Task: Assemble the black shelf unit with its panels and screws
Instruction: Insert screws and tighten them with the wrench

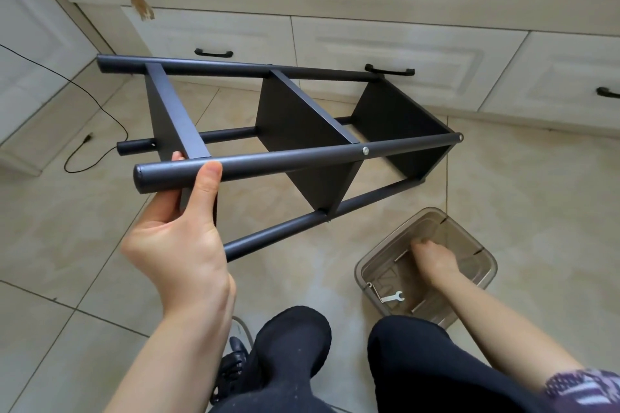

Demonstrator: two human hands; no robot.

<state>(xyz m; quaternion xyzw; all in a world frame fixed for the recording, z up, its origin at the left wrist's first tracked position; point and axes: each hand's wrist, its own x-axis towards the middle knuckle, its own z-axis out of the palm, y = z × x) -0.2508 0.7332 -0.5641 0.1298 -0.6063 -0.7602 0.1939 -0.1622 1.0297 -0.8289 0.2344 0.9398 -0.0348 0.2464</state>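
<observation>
Head view shows the black shelf unit [302, 131] lying on its side on the tiled floor, three panels already set between four round poles. The left hand [181, 238] grips the near upper pole [268, 159] close to its free end, thumb over the top and fingers [176, 156] wrapped behind it, so the frame is partly propped by that one hold. The right hand [432, 260] is down inside the clear plastic bin [379, 298], fingers bent toward the bottom; whether they have closed on a screw I cannot tell. A small flat wrench [393, 297] and some loose hardware lie in the bin.

Two screw heads [365, 150] show on the near pole, but none is visible where the left panel [177, 117] meets it. That joint looks unfastened, so if the left grip slackens while attention is on the bin, the pole could swing off and the panel drop out of line. Groping in the bin could also bring up the wrong piece.
</observation>
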